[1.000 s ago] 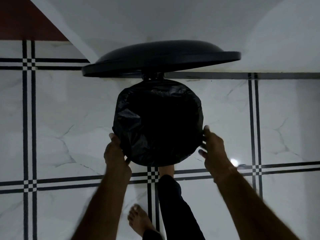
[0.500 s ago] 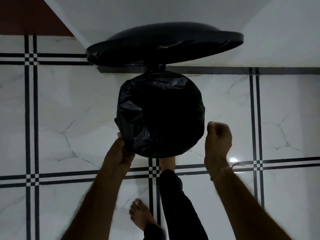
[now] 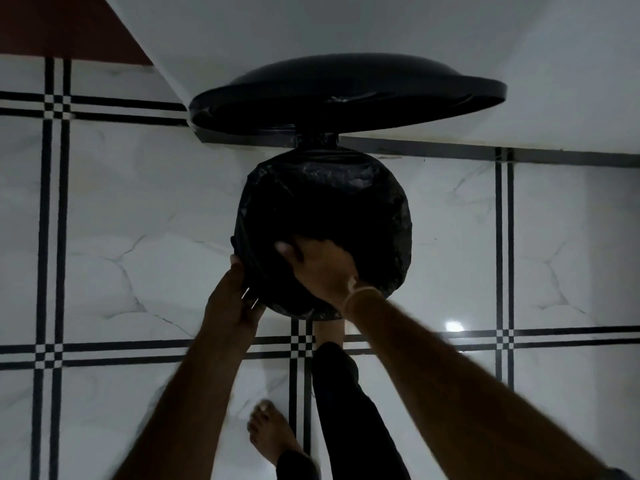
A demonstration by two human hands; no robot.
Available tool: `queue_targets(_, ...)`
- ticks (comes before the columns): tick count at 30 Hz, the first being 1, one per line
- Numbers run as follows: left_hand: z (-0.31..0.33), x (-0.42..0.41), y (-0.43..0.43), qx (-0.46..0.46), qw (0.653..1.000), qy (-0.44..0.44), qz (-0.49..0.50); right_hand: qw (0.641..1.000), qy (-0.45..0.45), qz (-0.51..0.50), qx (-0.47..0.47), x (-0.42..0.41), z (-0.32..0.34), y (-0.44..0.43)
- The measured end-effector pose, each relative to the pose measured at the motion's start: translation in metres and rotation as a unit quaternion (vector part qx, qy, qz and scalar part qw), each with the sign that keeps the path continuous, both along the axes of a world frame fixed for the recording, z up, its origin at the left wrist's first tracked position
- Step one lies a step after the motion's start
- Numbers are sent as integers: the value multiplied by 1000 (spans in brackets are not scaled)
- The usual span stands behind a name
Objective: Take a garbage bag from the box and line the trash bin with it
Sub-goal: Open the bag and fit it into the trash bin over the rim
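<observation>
A round black trash bin stands on the tiled floor with its lid (image 3: 346, 91) tipped up behind it. A black garbage bag (image 3: 381, 209) is stretched over the bin's rim and hangs down inside. My left hand (image 3: 235, 299) holds the bag's edge against the bin's near-left rim. My right hand (image 3: 318, 268) reaches into the bin's mouth from the near side, its fingers disappearing into the dark bag. No box of bags is in view.
White marble floor tiles (image 3: 138, 254) with black grid lines surround the bin. A white wall (image 3: 311, 26) rises right behind it. My bare left foot (image 3: 273, 434) stands near the bottom; my other foot (image 3: 329, 332) is at the bin's base, its dark trouser leg behind it.
My right hand has moved from beside the bin's right rim into its mouth. My left hand stays at the near-left rim.
</observation>
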State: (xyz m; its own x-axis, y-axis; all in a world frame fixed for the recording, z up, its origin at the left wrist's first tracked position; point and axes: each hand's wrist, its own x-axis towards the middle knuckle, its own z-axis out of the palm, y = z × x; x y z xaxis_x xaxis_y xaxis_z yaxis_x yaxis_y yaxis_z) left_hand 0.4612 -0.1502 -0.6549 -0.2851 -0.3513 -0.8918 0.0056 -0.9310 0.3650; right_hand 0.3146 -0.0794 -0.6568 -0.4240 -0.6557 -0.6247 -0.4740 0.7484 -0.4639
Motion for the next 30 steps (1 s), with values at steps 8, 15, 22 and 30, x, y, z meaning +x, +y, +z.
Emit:
queue_targets(8, -2, -5, 7, 6, 999, 12, 47, 969, 172, 162, 66, -51, 4, 70)
queue_targets(15, -3, 9, 50, 109, 989, 12, 104, 797, -40, -589, -127, -23, 15, 116)
queue_targets(22, -9, 1, 89, 148, 972, 61, 171, 503, -437, -731, -149, -1, -8, 140)
queue_targets(30, -18, -1, 89, 107, 972, 72, 194, 537, -393, -738, -114, -9, -8, 128)
